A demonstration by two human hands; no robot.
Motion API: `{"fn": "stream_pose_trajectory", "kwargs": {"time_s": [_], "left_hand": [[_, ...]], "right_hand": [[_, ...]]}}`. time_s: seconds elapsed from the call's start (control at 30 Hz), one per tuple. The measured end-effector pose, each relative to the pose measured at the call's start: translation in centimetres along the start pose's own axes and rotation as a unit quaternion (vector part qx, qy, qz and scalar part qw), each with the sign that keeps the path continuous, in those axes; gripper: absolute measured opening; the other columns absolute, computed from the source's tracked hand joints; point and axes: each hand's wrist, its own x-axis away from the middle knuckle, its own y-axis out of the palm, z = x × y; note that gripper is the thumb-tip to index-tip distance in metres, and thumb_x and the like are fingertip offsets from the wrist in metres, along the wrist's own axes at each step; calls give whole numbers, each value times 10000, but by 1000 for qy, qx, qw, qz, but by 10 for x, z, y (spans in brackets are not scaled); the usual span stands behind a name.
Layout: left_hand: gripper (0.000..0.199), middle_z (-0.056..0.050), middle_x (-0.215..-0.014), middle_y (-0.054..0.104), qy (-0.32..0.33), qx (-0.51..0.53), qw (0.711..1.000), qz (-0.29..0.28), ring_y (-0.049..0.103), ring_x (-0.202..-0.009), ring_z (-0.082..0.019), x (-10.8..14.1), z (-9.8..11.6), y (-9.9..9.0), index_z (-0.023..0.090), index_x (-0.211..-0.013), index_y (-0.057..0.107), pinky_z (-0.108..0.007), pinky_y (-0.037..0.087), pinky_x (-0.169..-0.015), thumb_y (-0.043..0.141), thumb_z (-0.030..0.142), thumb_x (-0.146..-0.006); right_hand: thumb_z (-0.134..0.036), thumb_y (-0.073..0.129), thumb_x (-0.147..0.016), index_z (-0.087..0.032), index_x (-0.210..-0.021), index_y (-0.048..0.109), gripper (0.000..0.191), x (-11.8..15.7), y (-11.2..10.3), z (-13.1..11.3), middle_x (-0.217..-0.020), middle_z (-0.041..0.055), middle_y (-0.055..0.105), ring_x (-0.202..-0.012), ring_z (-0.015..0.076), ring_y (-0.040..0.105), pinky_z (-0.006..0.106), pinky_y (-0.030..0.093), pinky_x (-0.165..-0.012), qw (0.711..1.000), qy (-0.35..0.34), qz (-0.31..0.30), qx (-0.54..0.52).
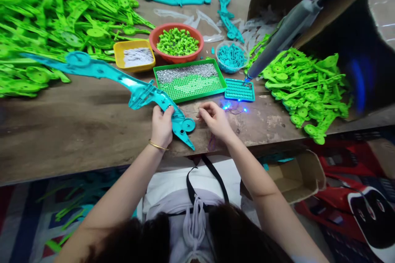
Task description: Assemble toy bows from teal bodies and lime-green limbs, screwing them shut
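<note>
My left hand (162, 126) is closed on the lower part of a long teal plastic piece (137, 86), which slants from the upper left down to a pointed tip near the table's front edge. Just right of this piece's round end is my right hand (214, 119), its thumb and index finger pinched together. Thin wires show near those fingertips, but whatever they pinch is too small to make out. Small glowing blue lights (228, 107) on thin wires lie on the table beside my right hand.
Beyond my hands stand a green tray (191, 98) of metal screws, a small teal tray (239, 98), a red bowl (175, 60), a yellow tray (135, 68) and a clear bowl (232, 56). An electric screwdriver (277, 37) hangs at right. Green parts (305, 86) are heaped on both sides.
</note>
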Motion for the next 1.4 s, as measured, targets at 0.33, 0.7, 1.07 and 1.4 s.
{"fn": "stream_pose_trajectory", "kwargs": {"time_s": [0.33,0.7,1.07,1.4], "left_hand": [[302,44,-685,591,-68,49,996,4,629,-624,-143,-25,24,-8,209,-853,473,-302,565,-630,695,319,-680],[414,-17,-788,692,-129,70,989,-27,687,-697,-188,30,38,-25,190,-901,534,-347,586,-683,789,428,-679],[468,4,-784,663,-189,28,981,-26,603,-702,-119,63,42,-44,159,-890,626,-215,517,-638,869,440,-606],[472,-3,-753,683,-202,14,977,-60,597,-667,-112,77,41,-41,149,-914,615,-208,500,-617,852,455,-644]], "right_hand": [[-448,686,-777,-223,-971,604,308,1,17,12,-863,22,743,-774,145,716,318,588,-762,987,49,-45,-149],[-379,783,-733,-199,-925,650,295,14,-4,-8,-872,12,771,-795,119,739,264,599,-790,962,84,-82,-248],[-358,790,-735,-190,-956,663,305,25,-2,-8,-872,30,778,-732,122,738,269,616,-746,928,130,-126,-325],[-316,792,-737,-197,-947,707,256,30,-10,-10,-897,31,784,-795,131,750,259,618,-757,903,147,-159,-371]]}}
